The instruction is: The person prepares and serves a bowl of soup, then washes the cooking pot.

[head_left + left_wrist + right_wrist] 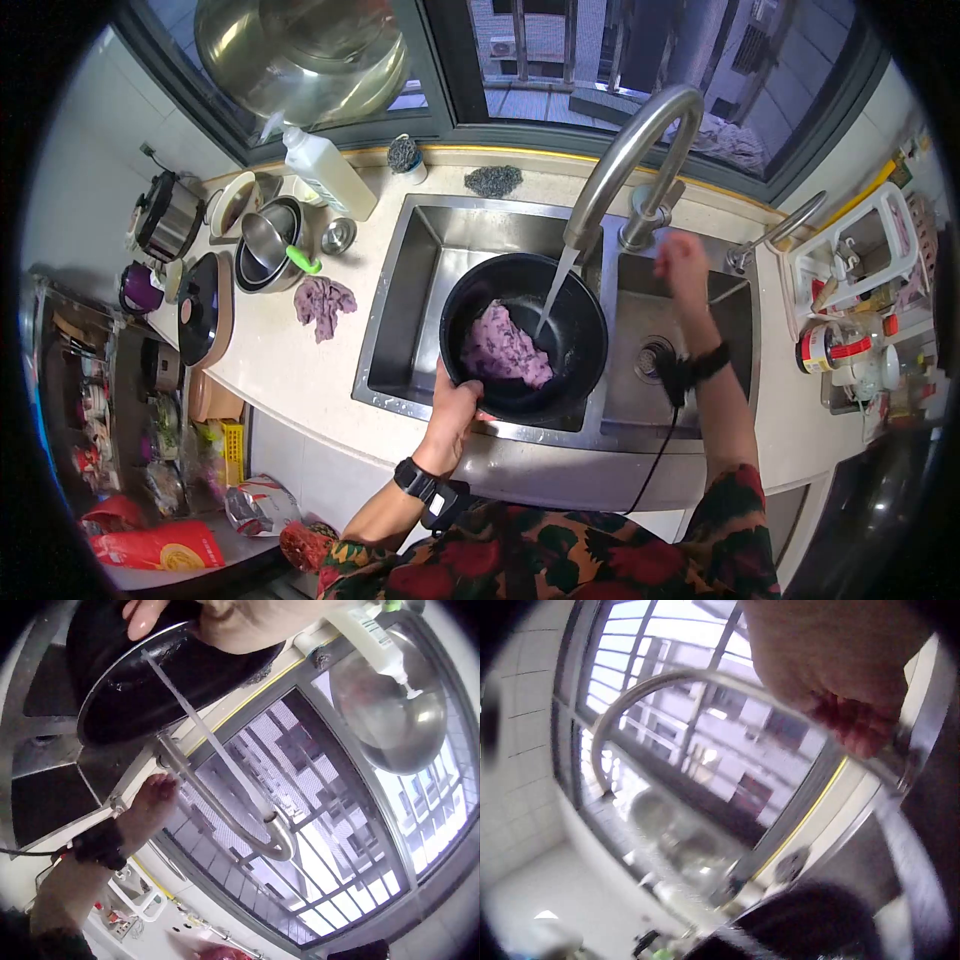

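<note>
My left hand grips the near left rim of a round black pot, thumb on the rim and fingers below. The pot is over the left sink basin. A pale purple lump with dark specks lies inside it. Water runs into the pot from the curved steel faucet. In the left wrist view the pot is tilted, with my left hand at its edge. Slightly blurred, my right hand is curled in the air over the right basin, near the faucet base. The right wrist view shows its fingers bent inward, holding nothing.
On the left counter are a crumpled purple rag, nested metal bowls with a green-handled ladle, and a white pump bottle. A dark scouring pad lies behind the sink. A white rack and jars stand at right.
</note>
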